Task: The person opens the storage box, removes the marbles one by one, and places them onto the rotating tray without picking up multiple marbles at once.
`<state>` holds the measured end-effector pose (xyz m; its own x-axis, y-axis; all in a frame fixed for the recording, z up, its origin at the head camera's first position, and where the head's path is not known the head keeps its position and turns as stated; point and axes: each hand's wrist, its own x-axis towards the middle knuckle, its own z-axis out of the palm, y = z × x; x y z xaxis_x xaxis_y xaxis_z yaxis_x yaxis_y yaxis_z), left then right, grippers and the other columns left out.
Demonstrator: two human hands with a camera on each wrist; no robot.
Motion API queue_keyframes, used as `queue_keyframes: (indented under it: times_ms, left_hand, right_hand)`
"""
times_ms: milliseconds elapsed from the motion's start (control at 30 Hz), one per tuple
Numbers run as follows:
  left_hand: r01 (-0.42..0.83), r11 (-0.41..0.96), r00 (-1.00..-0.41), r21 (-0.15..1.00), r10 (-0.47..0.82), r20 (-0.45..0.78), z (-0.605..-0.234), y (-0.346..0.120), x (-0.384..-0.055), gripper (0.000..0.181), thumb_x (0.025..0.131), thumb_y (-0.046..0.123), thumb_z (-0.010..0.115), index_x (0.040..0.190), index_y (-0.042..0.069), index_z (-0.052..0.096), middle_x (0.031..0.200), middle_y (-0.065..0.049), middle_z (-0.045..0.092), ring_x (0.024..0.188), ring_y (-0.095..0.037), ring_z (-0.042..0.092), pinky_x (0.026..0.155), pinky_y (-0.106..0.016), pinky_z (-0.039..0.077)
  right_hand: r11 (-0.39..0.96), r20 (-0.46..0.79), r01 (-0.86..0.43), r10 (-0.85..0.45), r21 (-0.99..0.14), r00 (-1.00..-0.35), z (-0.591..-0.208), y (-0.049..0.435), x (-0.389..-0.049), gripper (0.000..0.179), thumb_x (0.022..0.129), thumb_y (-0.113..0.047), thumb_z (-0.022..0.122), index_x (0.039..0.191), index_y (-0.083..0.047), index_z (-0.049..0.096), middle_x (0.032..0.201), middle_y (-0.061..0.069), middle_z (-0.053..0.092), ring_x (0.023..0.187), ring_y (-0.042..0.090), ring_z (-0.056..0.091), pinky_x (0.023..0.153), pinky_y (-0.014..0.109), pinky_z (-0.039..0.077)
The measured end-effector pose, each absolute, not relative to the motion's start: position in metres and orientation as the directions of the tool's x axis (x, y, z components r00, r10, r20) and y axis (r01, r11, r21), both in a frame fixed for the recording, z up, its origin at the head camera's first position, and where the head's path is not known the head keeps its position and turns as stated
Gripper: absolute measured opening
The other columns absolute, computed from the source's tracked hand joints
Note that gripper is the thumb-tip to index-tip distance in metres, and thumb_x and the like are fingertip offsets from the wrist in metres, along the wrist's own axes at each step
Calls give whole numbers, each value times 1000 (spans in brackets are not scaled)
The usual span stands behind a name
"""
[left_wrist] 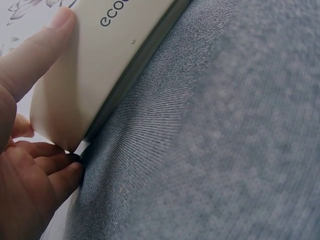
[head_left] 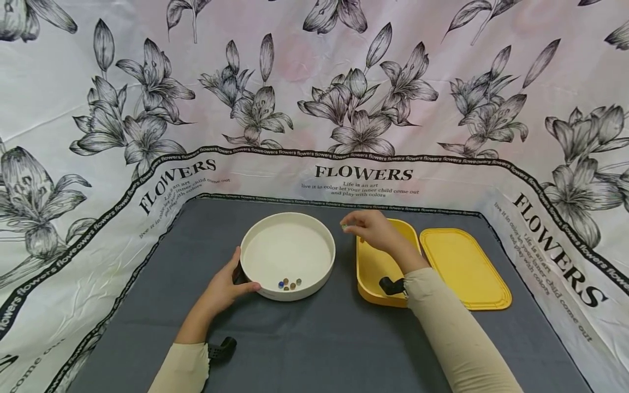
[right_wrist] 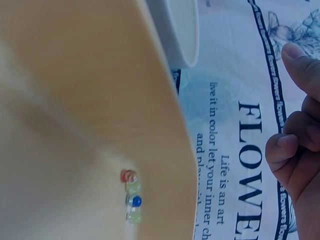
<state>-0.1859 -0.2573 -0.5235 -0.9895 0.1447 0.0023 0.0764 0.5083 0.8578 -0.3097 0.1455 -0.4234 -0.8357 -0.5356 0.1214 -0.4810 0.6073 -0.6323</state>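
A shallow round white tray (head_left: 287, 240) holds several small marbles (head_left: 292, 286) near its front edge. My left hand (head_left: 223, 286) grips the tray's left side, its thumb on the outer wall and the other fingers around by the base, as the left wrist view shows. My right hand (head_left: 372, 228) is raised over the far left corner of a yellow container (head_left: 365, 292), pinching a small greenish marble (head_left: 344, 226) between thumb and fingertips. Inside that container, more marbles (right_wrist: 132, 200), red, blue and pale green, lie along a wall in the right wrist view.
A flat yellow lid (head_left: 464, 267) lies on the grey cloth (head_left: 304, 349) just right of the container. Behind everything hangs a white cloth (head_left: 363, 174) printed with flowers and lettering. A strip of grey cloth separates the tray from the container.
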Motion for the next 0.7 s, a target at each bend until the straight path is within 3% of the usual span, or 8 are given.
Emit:
queue_keyframes:
  times_ms: [200,433,533,700]
  left_hand:
    - [76,524,-990,848,138,4,-526,-256,-186,126,82,40,87,165,9,-2,172,-13,2,154,-36,24,121,-53,28]
    - [52,523,-991,851,131,-20,-532,-257,-182,126,81,40,87,165,9,-2,172,-13,2,154,-35,23,122,-52,28]
    - [53,520,-992,853,128,-16,-532,-258,-182,127,81,42,87,165,10,-2,172,-13,2,154,-35,23,122,-53,28]
    - [76,524,-991,848,132,7,-527,-260,-185,128,80,46,87,165,9,-2,172,-14,3,154,-37,24,121,-53,28]
  right_hand:
    - [594,132,-485,-537,-643,-833,-423,132,-307,17,99,-28,71,115,-26,76,56,5,46,47,21,47,48,32,45]
    - [585,137,-505,-557,-634,-819,-429,116,-305,20,98,-29,72,117,-25,77,54,-3,38,46,14,33,48,27,36]
    - [584,150,-521,-564,-623,-812,-428,109,-306,19,98,-28,72,116,-25,78,54,-1,40,46,15,33,49,28,36]
    - [604,140,-527,-568,-598,-811,-424,100,-312,20,98,-28,73,117,-27,78,75,1,66,54,19,48,54,31,45]
